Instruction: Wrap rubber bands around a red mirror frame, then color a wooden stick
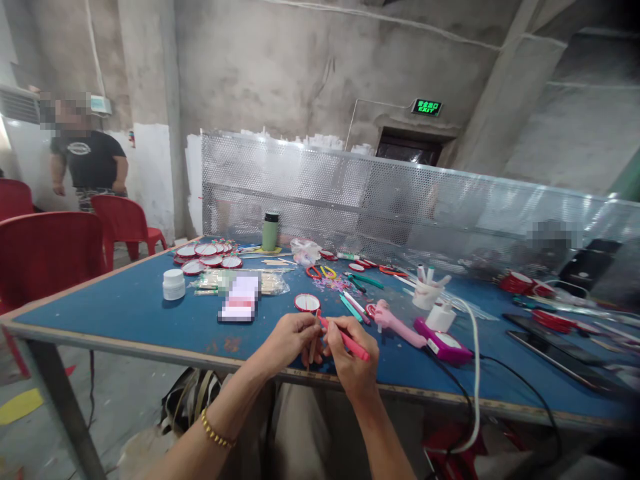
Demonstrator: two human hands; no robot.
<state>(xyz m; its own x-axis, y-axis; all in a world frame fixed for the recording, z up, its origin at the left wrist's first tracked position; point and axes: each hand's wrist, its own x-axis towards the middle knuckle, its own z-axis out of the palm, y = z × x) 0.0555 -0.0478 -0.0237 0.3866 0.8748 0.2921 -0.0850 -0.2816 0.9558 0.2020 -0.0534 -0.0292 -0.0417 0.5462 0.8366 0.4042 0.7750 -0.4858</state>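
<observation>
My right hand (353,353) is closed around a pinkish-red marker pen (350,340), its tip pointing left toward my other hand. My left hand (293,340) is closed in a pinch near that tip, on what looks like a thin wooden stick (313,348), mostly covered by the fingers. Both hands meet over the near edge of the blue table. Just beyond them lies a small round drum (307,303) with a white face and red rim. Several pens, among them a teal pen (352,309), lie to the right of the drum.
A phone (240,298), a white jar (173,285) and bagged sticks (270,282) stand left. Pliers (327,272) lie behind. Right are a pink glue gun (395,325), a purple box (445,343), cables and a pen cup (427,292). A person (87,157) stands far left.
</observation>
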